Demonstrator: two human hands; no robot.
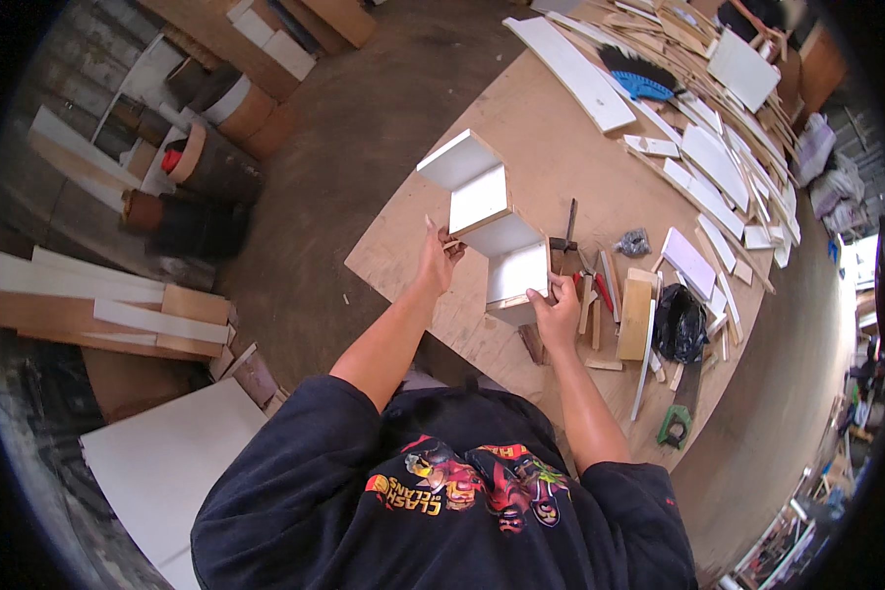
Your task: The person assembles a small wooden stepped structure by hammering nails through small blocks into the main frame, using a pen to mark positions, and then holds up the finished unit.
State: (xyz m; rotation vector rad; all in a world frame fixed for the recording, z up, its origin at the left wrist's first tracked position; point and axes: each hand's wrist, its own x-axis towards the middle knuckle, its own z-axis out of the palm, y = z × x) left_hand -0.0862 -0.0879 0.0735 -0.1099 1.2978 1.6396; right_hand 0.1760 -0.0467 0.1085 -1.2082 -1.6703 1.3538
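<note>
Both my hands hold a white, zigzag stepped shelf (480, 200) with bare wood-coloured edges, tilted above the near side of the wooden worktable (418, 228). My left hand (441, 258) grips its left side, fingers partly hidden behind the panel. My right hand (558, 313) is closed on the lower right end, thumb on the near edge. Just beyond my right hand lie a hammer (563, 243) and red-handled pliers (604, 294). Beside them are a small clear bag of dark hardware (633, 242) and several wood strips.
To the right sit a black plastic bag (680, 324), a wood block (634, 320) and a green-handled saw (673, 429). White board offcuts (715, 162) and a blue brush (641, 85) cover the table's far right. Stacked boards (118, 305) stand on the left floor.
</note>
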